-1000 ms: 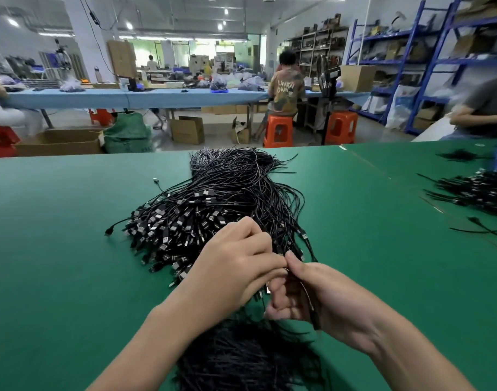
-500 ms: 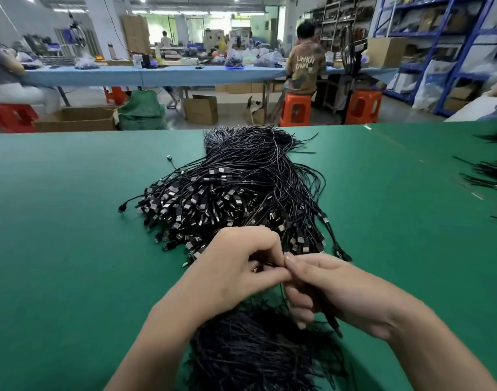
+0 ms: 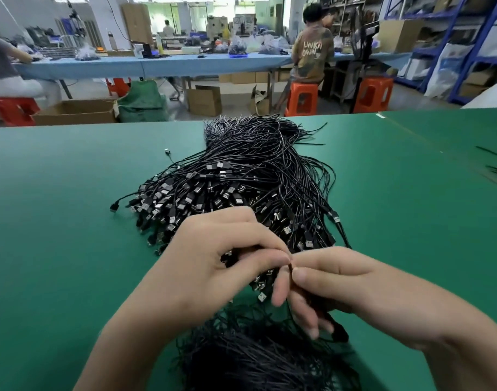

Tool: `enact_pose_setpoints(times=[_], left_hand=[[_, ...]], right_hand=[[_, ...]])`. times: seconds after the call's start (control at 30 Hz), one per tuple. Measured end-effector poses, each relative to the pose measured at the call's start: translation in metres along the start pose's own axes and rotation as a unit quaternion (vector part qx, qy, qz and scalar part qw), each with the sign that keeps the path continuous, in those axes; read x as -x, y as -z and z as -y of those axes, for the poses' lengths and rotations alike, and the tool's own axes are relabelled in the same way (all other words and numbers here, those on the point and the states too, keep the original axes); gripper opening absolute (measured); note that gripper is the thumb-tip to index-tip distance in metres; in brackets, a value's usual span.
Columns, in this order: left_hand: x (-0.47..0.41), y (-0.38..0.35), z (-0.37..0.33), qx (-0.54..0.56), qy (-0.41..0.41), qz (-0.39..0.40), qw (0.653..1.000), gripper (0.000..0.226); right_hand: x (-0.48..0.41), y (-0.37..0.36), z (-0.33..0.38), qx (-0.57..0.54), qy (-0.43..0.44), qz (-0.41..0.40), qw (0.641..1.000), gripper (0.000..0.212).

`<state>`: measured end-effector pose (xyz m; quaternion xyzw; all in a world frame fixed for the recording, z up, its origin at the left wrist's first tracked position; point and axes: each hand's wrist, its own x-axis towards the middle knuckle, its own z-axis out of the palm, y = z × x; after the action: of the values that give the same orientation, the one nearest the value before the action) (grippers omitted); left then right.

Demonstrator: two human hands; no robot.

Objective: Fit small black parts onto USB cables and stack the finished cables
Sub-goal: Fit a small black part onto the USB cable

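A big heap of black USB cables [image 3: 241, 187] with silver plugs lies on the green table [image 3: 58, 221] just beyond my hands. My left hand [image 3: 213, 263] and my right hand [image 3: 340, 286] meet fingertip to fingertip over the heap's near edge. Between them they pinch a small dark piece [image 3: 291, 267]; it is too small to tell whether it is a black part or a cable end. A cable [image 3: 337, 331] runs through my right hand's curled fingers and sticks out below them. A second mass of thin black cables [image 3: 255, 356] lies under my wrists.
More black cables [image 3: 495, 165] lie at the table's right edge. Beyond the table's far edge are cardboard boxes [image 3: 75, 111], orange stools [image 3: 300, 98], a blue workbench [image 3: 157, 66] with seated people, and blue shelving [image 3: 467, 46] at right.
The view has tilted down and drawn closer to the heap. My fingertips stay together at the same spot; the left hand's fingers have opened a little around the pinch.
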<state>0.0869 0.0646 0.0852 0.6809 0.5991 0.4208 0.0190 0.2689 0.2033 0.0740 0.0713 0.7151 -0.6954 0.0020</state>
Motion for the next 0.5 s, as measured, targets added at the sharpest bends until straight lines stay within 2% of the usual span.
enact_pose_setpoints(times=[0.1, 0.17, 0.27, 0.37, 0.43, 0.5], left_hand=[[-0.002, 0.009, -0.015, -0.033, -0.045, -0.037, 0.998, 0.011], [-0.001, 0.01, -0.015, -0.021, -0.05, -0.059, 0.997, 0.011], [-0.001, 0.002, -0.005, 0.038, -0.018, -0.065, 0.997, 0.012], [-0.002, -0.008, 0.004, 0.054, 0.003, -0.095, 0.994, 0.012], [-0.003, -0.013, 0.007, 0.061, 0.016, -0.109, 0.992, 0.014], [-0.004, -0.023, 0.006, 0.05, 0.03, -0.091, 0.994, 0.02]], right_hand=[[0.004, -0.005, 0.008, -0.095, 0.026, 0.041, 0.994, 0.031], [0.004, -0.012, 0.01, -0.136, 0.043, 0.058, 0.988, 0.04], [-0.004, -0.024, 0.003, -0.189, 0.024, 0.058, 0.98, 0.047], [-0.01, -0.03, -0.001, -0.279, 0.003, 0.084, 0.957, 0.045], [-0.008, -0.029, -0.001, -0.333, 0.025, 0.108, 0.936, 0.041], [-0.005, -0.027, 0.003, -0.374, 0.079, 0.107, 0.918, 0.034]])
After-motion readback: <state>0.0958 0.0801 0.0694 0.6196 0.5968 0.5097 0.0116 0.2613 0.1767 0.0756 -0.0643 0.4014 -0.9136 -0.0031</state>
